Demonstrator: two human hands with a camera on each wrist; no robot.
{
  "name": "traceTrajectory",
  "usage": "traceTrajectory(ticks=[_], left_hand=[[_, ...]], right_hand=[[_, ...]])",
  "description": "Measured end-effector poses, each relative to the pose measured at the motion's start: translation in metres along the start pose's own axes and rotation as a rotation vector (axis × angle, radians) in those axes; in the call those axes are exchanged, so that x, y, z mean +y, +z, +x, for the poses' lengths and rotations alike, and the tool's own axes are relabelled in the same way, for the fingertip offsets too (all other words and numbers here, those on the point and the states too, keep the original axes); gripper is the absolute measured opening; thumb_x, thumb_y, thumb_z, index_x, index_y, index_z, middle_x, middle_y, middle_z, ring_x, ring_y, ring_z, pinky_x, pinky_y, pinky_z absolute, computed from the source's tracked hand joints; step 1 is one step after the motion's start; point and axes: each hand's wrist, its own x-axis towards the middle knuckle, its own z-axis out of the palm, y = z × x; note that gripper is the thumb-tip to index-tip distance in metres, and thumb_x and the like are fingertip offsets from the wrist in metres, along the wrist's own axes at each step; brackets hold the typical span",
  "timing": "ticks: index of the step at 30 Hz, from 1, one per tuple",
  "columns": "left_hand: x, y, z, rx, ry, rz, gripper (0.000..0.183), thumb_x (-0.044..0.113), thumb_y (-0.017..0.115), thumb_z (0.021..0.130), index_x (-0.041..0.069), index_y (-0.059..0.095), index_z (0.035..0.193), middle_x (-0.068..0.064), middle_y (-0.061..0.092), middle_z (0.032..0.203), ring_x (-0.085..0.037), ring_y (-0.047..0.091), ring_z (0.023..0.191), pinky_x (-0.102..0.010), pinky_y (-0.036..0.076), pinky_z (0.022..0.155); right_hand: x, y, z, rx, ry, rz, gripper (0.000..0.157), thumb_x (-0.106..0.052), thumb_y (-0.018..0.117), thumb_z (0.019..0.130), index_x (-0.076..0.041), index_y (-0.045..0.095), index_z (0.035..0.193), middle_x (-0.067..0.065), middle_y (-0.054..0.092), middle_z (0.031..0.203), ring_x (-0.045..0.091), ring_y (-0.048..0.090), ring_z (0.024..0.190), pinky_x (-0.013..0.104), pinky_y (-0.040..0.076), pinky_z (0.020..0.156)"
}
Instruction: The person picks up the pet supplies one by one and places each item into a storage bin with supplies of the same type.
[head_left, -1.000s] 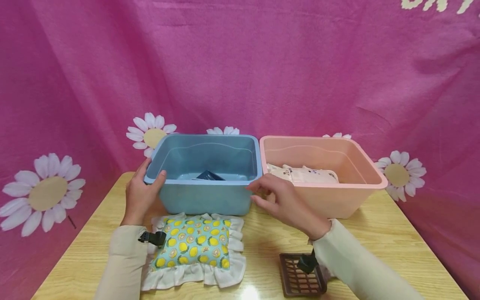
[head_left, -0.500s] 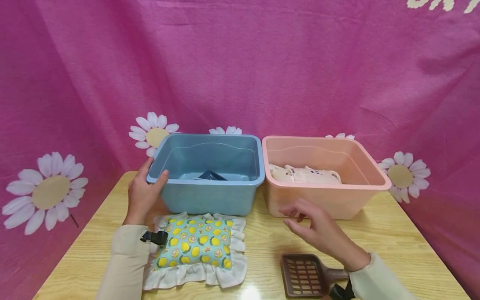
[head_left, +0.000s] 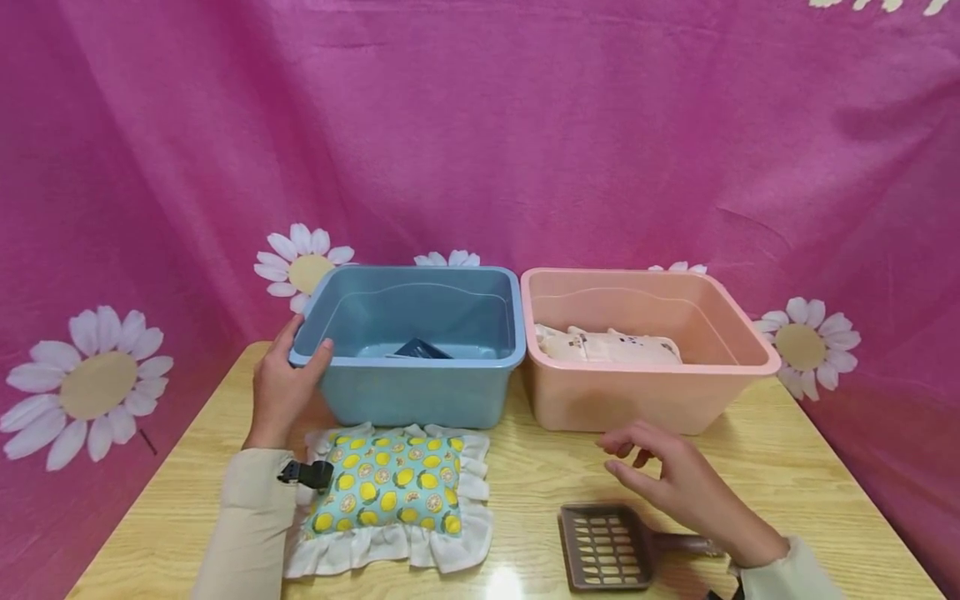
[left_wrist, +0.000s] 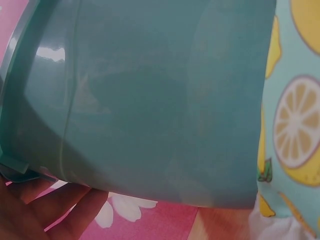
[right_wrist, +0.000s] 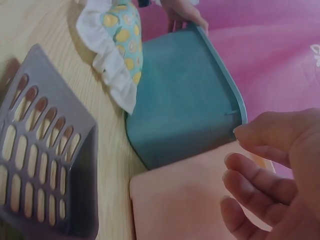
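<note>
The left hand point(head_left: 283, 387) is gripping the blue tub point(head_left: 416, 396); the right hand point(head_left: 667, 471) is hanging loose, empty. Forward tugging could be crumpling the lemon-print pillow point(head_left: 390, 483).

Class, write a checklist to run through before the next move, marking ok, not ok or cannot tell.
1. Left hand holding the blue rectangular plastic bin by its rim: ok.
2. Right hand free: ok, holding nothing.
3. Brown slotted plastic scoop near the right hand: ok, on the wood-grain table.
4. Space in front of the blue bin clear: not ok, teal lemon-print cushion there.
5. Identity of the dark angular object inside: cannot tell.
</note>
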Motion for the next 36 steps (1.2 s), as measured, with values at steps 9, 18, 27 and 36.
traceTrajectory(ticks=[9, 18, 27, 36], left_hand=[[-0.002, 0.000, 0.002, 0.018, 0.018, 0.011, 0.070, 0.050, 0.060, 0.089, 0.023, 0.037, 0.150, -0.012, 0.045, 0.146, -0.040, 0.046, 0.127, -0.063, 0.040, 0.097], [-0.003, 0.001, 0.003, 0.015, 0.027, 0.011, 0.071, 0.049, 0.060, 0.089, 0.022, 0.036, 0.150, -0.012, 0.045, 0.146, -0.040, 0.047, 0.127, -0.063, 0.041, 0.096], [0.000, 0.000, 0.001, -0.003, 0.014, 0.013, 0.072, 0.051, 0.060, 0.089, 0.025, 0.034, 0.151, -0.011, 0.043, 0.148, -0.040, 0.045, 0.128, -0.063, 0.042, 0.095], [0.000, -0.001, 0.002, 0.017, 0.030, 0.028, 0.070, 0.049, 0.060, 0.090, 0.021, 0.037, 0.150, -0.012, 0.045, 0.146, -0.038, 0.046, 0.128, -0.063, 0.039, 0.098]], right_hand=[[0.005, -0.006, -0.014, -0.010, 0.064, 0.009, 0.033, 0.001, 0.077, 0.078, -0.019, 0.070, 0.103, -0.011, 0.067, 0.095, 0.010, 0.060, 0.080, 0.025, 0.052, 0.060], [0.008, -0.007, -0.024, -0.026, 0.155, -0.023, 0.030, -0.005, 0.078, 0.078, -0.019, 0.069, 0.103, -0.011, 0.067, 0.095, 0.008, 0.060, 0.080, 0.026, 0.052, 0.062], [0.019, -0.014, -0.037, -0.004, 0.229, -0.078, 0.027, -0.008, 0.079, 0.079, -0.020, 0.069, 0.101, -0.013, 0.067, 0.093, 0.011, 0.062, 0.080, 0.026, 0.053, 0.065], [0.024, -0.020, -0.046, -0.073, 0.285, -0.060, 0.026, -0.013, 0.077, 0.082, -0.022, 0.069, 0.104, -0.013, 0.067, 0.099, 0.005, 0.061, 0.086, 0.028, 0.054, 0.071]])
